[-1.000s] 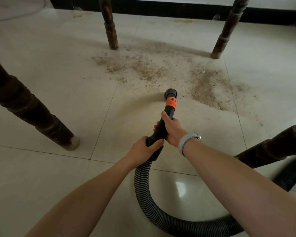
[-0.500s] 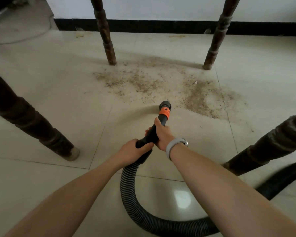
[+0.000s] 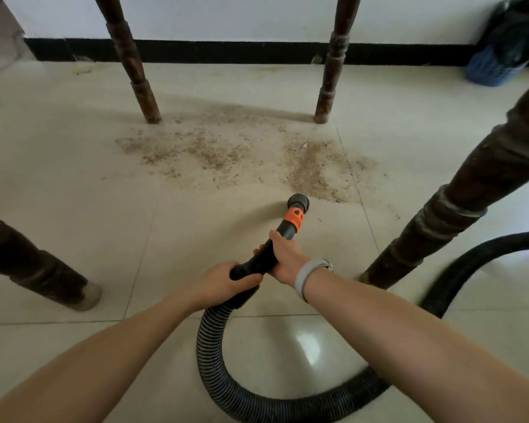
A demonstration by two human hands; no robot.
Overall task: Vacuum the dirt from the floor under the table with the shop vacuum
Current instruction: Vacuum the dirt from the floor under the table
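1. Since half a second ago, the nozzle (image 3: pixel 298 203) has swung right, from the bare tile at the middle of the dirt (image 3: pixel 313 174) to the near edge of its right-hand patch.
2. Both forearms reach forward; the left hand (image 3: pixel 226 280) wraps its fingers round the black wand (image 3: pixel 266 251) at the hose (image 3: pixel 214 355) joint.
3. Just ahead, the right hand (image 3: pixel 284 254), wearing a grey wristband (image 3: pixel 307 277), grips the wand below the orange collar (image 3: pixel 293 218).
4. Brown, grainy dirt lies scattered on the pale floor (image 3: pixel 74 178) between the dark table legs (image 3: pixel 327 80).

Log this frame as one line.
left hand grips hose | right hand grips wand | nozzle at dirt edge
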